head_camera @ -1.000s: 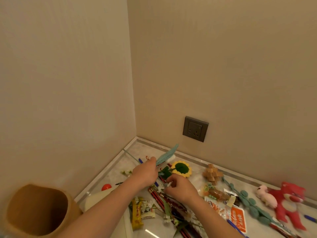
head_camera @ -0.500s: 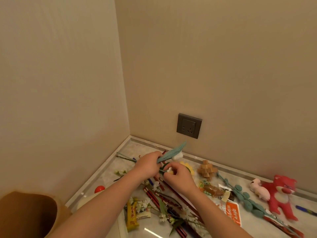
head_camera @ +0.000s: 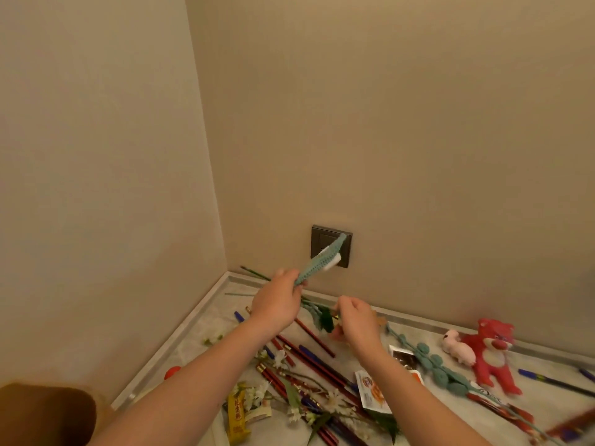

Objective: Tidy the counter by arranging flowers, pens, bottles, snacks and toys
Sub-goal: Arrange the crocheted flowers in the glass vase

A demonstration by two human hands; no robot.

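The left hand (head_camera: 277, 304) had lifted a crocheted flower (head_camera: 318, 263) clear of the counter (head_camera: 199, 336), fingers clamped round its stem. The right hand (head_camera: 355, 323), raised alongside, pinched a green-leaved flower (head_camera: 325, 320), suggesting flower gathering was under way.

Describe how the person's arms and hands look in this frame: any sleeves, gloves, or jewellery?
Both forearms are bare right to the frame's bottom edge; no sleeves show. The left hand and right hand wear no gloves, and no watch, bracelet or ring is visible. Some fingers are motion-blurred.
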